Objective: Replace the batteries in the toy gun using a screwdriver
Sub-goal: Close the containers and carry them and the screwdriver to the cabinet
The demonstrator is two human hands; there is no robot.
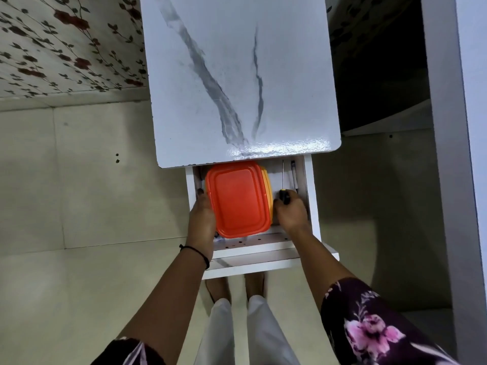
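I see the right hand (290,212) clasping the screwdriver (284,197) handle in the open drawer (250,249). Left hand (201,219) flanks the orange container (238,198) (grip indiscernible).

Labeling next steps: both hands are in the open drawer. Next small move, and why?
Probably lift the screwdriver out of the drawer: the right hand grips its handle, while the left hand only rests against the orange container, and no toy gun is in view.
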